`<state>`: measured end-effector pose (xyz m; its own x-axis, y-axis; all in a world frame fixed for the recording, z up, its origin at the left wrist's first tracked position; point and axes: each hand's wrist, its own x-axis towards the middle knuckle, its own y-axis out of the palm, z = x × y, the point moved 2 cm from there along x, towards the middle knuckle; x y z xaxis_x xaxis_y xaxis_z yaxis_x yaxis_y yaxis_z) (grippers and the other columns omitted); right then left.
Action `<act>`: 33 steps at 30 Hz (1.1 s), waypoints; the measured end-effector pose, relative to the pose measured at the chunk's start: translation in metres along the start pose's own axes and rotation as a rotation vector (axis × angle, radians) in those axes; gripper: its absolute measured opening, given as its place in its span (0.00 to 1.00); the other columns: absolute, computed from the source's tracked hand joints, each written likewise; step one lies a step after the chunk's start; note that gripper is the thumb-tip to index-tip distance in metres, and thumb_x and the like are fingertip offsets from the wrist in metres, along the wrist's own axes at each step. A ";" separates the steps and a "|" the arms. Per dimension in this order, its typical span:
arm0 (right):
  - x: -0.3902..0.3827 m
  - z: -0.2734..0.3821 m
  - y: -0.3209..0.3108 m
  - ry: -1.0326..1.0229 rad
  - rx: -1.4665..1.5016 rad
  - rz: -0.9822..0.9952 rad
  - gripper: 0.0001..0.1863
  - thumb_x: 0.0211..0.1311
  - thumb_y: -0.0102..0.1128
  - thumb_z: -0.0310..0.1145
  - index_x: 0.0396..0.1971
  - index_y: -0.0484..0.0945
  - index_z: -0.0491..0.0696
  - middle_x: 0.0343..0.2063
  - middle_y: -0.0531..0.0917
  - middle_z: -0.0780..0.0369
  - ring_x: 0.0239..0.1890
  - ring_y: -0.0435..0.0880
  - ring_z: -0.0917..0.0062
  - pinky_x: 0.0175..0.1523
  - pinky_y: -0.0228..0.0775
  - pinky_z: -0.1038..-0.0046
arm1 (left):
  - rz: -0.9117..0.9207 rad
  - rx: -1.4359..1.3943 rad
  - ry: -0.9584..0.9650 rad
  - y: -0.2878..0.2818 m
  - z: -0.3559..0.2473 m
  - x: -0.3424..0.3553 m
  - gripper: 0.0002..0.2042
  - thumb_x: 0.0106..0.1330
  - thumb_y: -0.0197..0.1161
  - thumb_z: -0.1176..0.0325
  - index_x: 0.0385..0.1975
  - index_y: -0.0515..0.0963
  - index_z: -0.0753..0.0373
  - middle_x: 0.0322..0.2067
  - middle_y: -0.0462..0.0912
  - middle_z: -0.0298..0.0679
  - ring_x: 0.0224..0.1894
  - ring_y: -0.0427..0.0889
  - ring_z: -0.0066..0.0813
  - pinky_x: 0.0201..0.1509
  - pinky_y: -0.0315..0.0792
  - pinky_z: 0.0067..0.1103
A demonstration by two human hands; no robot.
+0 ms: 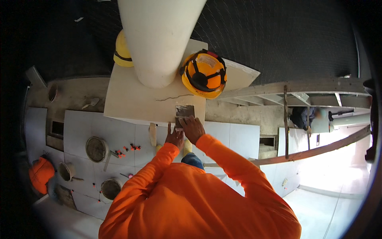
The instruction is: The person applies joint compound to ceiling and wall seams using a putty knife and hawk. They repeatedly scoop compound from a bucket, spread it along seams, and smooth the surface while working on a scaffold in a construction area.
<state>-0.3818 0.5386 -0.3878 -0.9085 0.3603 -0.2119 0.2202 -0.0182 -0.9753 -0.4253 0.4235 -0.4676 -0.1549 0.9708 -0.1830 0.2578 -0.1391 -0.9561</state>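
A tiler's right hand (193, 128) grips a mortar-caked trowel (184, 113) on the beige tile (131, 99) just ahead, left hand (174, 136) spread beside it; spreading evenly looks next.

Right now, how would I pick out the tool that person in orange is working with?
Find the thick white column rising from a pale slab. At the slab's near edge, beside the upturned orange hard hat, lies a small grey trowel under the right hand, the left hand close by. It is the only flat, mortar-smeared blade there; the hats are round and bright.
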 end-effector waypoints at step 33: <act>0.015 0.004 -0.010 0.117 0.020 -0.047 0.27 0.62 0.60 0.38 0.60 0.72 0.46 0.55 0.80 0.55 0.61 0.73 0.60 0.63 0.65 0.59 | -0.252 0.030 -0.004 -0.001 -0.002 -0.002 0.32 0.62 0.57 0.58 0.65 0.69 0.70 0.73 0.59 0.51 0.77 0.49 0.50 0.76 0.31 0.62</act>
<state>-0.3988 0.5406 -0.3815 -0.8700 0.4671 -0.1579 0.1698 -0.0169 -0.9853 -0.4232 0.4221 -0.4657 -0.2141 0.9749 0.0610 0.1821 0.1012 -0.9781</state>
